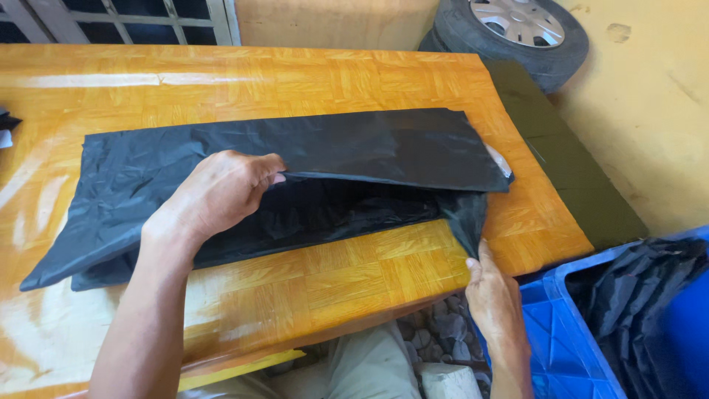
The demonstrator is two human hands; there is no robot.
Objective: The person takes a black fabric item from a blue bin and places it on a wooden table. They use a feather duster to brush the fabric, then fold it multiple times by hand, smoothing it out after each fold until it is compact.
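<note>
A glossy orange parquet desk (310, 281) carries a large black plastic bag (148, 185), laid flat across its middle with the long axis running left to right. At the far left desk edge, a small dark item (6, 122) is partly cut off by the frame; its kind cannot be determined.

The left hand (221, 192) rests on the bag near its centre. Its grip is clenched on the front edge of the bag's top layer, with the fingers curled under that edge and lifting it clear of the layer below.

The right hand (495, 295) sits at the front right desk edge. Its grip pinches the lower right corner of the bag, which hangs slightly over the edge.

Right of the desk top, a dark green board (576, 177) lies alongside. A car wheel (517, 33) leans against the yellow wall (650, 96) behind it. At lower right, a blue plastic crate (561, 332) holds more black bags (635, 288).
</note>
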